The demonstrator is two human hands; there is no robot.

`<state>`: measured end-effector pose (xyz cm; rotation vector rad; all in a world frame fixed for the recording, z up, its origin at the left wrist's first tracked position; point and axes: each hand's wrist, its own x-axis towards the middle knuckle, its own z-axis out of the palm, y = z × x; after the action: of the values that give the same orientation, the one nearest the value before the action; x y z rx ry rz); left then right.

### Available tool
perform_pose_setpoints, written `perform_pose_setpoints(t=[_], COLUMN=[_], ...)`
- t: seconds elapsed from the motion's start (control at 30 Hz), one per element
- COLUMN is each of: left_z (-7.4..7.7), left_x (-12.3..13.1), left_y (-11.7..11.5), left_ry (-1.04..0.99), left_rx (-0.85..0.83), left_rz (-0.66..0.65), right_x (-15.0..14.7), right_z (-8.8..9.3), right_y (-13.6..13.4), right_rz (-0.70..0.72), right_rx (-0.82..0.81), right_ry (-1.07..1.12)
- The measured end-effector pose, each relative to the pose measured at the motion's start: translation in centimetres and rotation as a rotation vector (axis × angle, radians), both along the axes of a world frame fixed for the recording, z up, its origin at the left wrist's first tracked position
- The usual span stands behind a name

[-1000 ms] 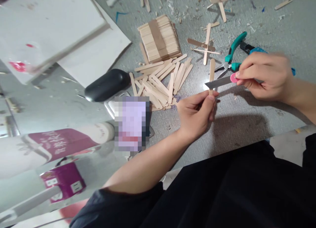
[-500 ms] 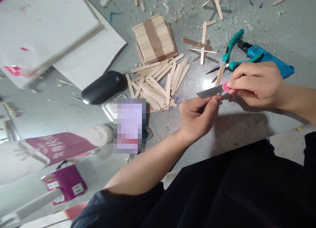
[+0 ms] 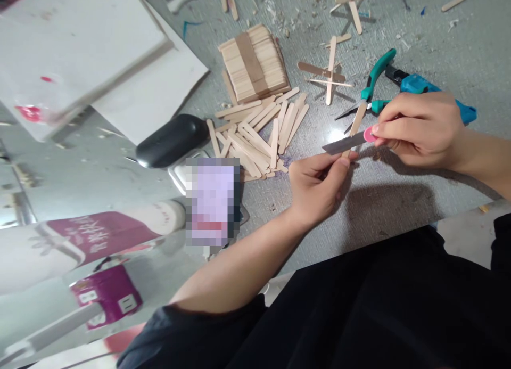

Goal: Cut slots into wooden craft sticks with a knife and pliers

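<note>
left hand (image 3: 317, 185): closed, thumb and fingertips pinching the lower end of a wooden stick (image 3: 358, 119), over the near middle of the grey table (image 3: 399, 198)
wooden stick: held off the table, tilted, its upper end leaning far and right toward the pliers (image 3: 375, 79)
right hand (image 3: 419, 126): closed, fingers gripping the pink end of a thin metal blade (image 3: 343, 144), just right of the stick
blade: points left and crosses in front of the stick just above the left fingertips; cannot tell whether it bites into the wood
pliers: teal handles, lying just beyond the right hand
blue tool (image 3: 435, 89): beside the pliers, partly hidden by the right hand
loose sticks (image 3: 255, 137): heaped left of the hands
banded bundle (image 3: 253, 63): just beyond the heap
black case (image 3: 171, 140): left of the heap
stick crosses (image 3: 329, 73): far, left of the pliers
</note>
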<state>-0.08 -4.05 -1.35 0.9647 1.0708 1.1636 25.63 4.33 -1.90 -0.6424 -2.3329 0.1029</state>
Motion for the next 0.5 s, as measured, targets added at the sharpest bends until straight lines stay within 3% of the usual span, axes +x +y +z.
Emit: perform_pose_setpoints(t=[0.37, 0.5], left_z=[0.26, 0.20], left_x=[-0.09, -0.06], left_y=[0.35, 0.33], left_ry=[-0.026, -0.036], left_rx=[0.000, 0.006], left_rz=[0.003, 0.010], right_x=[0.47, -0.13], right_z=[0.21, 0.73], right_y=[0.39, 0.48], right_rz=[-0.026, 0.017], right_rx=[0.015, 0.113], right_ry=[-0.029, 0.033])
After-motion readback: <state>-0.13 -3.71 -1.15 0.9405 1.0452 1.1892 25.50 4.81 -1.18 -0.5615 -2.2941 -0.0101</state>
